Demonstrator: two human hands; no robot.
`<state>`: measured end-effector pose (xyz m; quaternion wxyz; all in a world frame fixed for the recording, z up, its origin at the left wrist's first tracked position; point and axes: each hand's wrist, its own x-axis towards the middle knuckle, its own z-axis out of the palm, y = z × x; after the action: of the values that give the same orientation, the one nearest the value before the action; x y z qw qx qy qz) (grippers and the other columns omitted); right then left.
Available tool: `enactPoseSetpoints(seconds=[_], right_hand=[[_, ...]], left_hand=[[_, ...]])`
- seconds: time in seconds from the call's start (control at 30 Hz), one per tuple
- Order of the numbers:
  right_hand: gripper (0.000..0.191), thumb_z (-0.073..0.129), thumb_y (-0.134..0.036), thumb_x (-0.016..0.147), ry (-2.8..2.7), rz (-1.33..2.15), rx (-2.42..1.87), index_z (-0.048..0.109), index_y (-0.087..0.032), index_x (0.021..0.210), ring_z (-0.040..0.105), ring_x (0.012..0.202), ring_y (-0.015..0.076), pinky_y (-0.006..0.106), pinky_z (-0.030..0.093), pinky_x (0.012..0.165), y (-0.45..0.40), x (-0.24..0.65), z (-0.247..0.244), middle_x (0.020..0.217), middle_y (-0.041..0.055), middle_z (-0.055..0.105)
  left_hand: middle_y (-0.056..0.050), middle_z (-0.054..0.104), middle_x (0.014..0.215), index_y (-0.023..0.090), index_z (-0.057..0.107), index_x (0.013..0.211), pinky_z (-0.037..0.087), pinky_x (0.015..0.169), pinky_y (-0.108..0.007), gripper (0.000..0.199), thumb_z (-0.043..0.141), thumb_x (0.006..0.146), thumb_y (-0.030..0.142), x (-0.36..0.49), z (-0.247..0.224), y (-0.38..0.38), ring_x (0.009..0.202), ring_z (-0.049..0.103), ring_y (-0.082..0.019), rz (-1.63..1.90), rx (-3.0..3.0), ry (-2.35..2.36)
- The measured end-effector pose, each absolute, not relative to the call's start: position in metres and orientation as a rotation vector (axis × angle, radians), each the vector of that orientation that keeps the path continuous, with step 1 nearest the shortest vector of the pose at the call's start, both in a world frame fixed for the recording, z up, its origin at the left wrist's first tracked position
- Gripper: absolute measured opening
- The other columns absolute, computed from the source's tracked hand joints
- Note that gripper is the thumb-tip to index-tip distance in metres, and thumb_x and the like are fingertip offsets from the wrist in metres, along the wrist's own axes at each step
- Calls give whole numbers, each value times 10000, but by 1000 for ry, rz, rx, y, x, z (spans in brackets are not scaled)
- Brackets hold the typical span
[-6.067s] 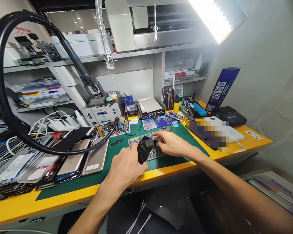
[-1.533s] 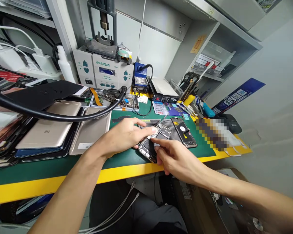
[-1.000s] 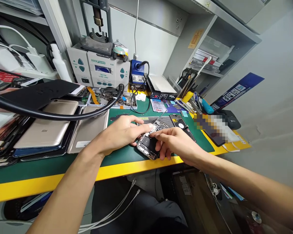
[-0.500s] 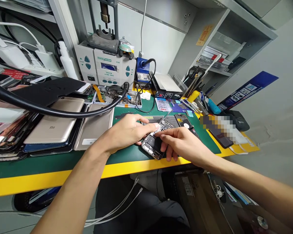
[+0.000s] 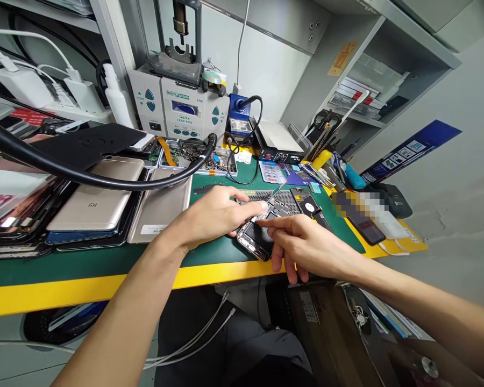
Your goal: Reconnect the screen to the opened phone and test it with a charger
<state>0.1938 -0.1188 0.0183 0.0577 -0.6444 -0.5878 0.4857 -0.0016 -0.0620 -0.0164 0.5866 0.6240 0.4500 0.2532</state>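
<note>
An opened phone [image 5: 255, 240], its inner parts showing, lies slanted near the front edge of the green mat [image 5: 213, 252]. My left hand [image 5: 213, 215] is closed around its upper left side, thumb laid over the inner parts and other fingertips at the left edge. A thin metal tool [image 5: 277, 191] sticks out beyond that thumb; its contact with the hand is hidden. From the right, my right hand [image 5: 300, 239] reaches over the phone with the index fingertip on the middle of its inside. Its thumb is just below, and the other fingers hang apart past the phone's lower right side.
Behind the phone is a perforated metal plate [image 5: 262, 194], with a loose phone screen [image 5: 308, 206] to its right. Stacked phones [image 5: 99, 201] stand at left under a thick black hose [image 5: 145, 185]. A parts tray [image 5: 226, 171] and a grey station [image 5: 185, 113] are behind.
The view has shifted slightly, moving the bench items a little right in the picture. My right hand's lower fingers now hang lower and farther from the phone. My left hand keeps its hold.
</note>
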Motion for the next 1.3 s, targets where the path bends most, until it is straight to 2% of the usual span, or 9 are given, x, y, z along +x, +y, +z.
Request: enactPoseSetpoints(seconds=[0.23, 0.4, 0.57, 0.7, 0.8, 0.87, 1.07, 1.2, 1.3], right_hand=[[490, 457, -289, 1006, -1497, 1665, -1948, 498, -154, 1475, 662, 443, 180, 221, 501, 348, -111, 191, 26, 663, 64, 742], [322, 503, -230, 978, -1332, 1625, -1902, 643, -118, 1246, 697, 497, 191, 230, 523, 367, -103, 190, 22, 701, 88, 749], [232, 509, -192, 964, -1275, 1583, -1879, 672, -122, 1114, 713, 520, 188, 233, 540, 406, -98, 191, 17, 708, 73, 743], [334, 478, -218, 986, -1449, 1537, -1933, 650, -123, 1256, 689, 482, 179, 236, 530, 391, -104, 192, 17, 706, 71, 750], [462, 454, -304, 1011, -1596, 1544, -1953, 534, -155, 1441, 682, 468, 184, 240, 533, 390, -114, 192, 18, 726, 68, 764], [516, 450, -360, 1017, -1617, 1555, -1945, 470, -173, 1498, 684, 472, 187, 239, 532, 388, -119, 192, 19, 756, 73, 774], [534, 374, -347, 1044, -1648, 1603, -1941, 371, -213, 1561, 671, 445, 172, 220, 527, 381, -125, 190, 19, 689, 47, 756], [505, 386, -339, 1044, -1613, 1591, -1937, 415, -193, 1527, 687, 467, 187, 236, 541, 388, -122, 189, 18, 691, 54, 756], [447, 385, -253, 1030, -1481, 1585, -1917, 489, -142, 1451, 707, 495, 199, 255, 559, 408, -118, 187, 18, 724, 81, 765]], left_hand=[[-44, 751, 887, 183, 688, 1112, 562, 593, -266, 567, 727, 740, 608, -1, -14, -63, 702, 669, -181, 595, 1440, 1065], [-33, 763, 863, 175, 693, 1096, 559, 578, -263, 549, 737, 737, 588, -1, -13, -63, 665, 667, -172, 601, 1442, 1048], [-25, 760, 830, 171, 710, 1042, 542, 555, -251, 493, 695, 786, 593, -1, -12, -64, 609, 646, -147, 607, 1456, 1035], [-43, 760, 857, 170, 707, 1051, 548, 563, -258, 520, 702, 778, 612, -1, -13, -63, 644, 658, -161, 602, 1466, 1040], [-52, 758, 871, 173, 702, 1064, 548, 563, -267, 561, 694, 771, 652, -2, -16, -62, 658, 662, -171, 603, 1474, 1048], [-57, 760, 894, 175, 693, 1092, 549, 566, -271, 589, 686, 771, 669, -2, -17, -62, 657, 664, -171, 601, 1476, 1051], [-52, 739, 837, 181, 705, 1063, 551, 570, -272, 555, 681, 776, 655, -1, -18, -61, 716, 671, -190, 616, 1478, 1042], [-50, 739, 826, 177, 710, 1079, 555, 564, -276, 574, 684, 766, 657, -2, -19, -61, 719, 672, -195, 621, 1473, 1040], [-55, 753, 848, 176, 722, 1056, 554, 559, -272, 561, 685, 766, 654, -2, -18, -62, 688, 671, -186, 624, 1473, 1039]])
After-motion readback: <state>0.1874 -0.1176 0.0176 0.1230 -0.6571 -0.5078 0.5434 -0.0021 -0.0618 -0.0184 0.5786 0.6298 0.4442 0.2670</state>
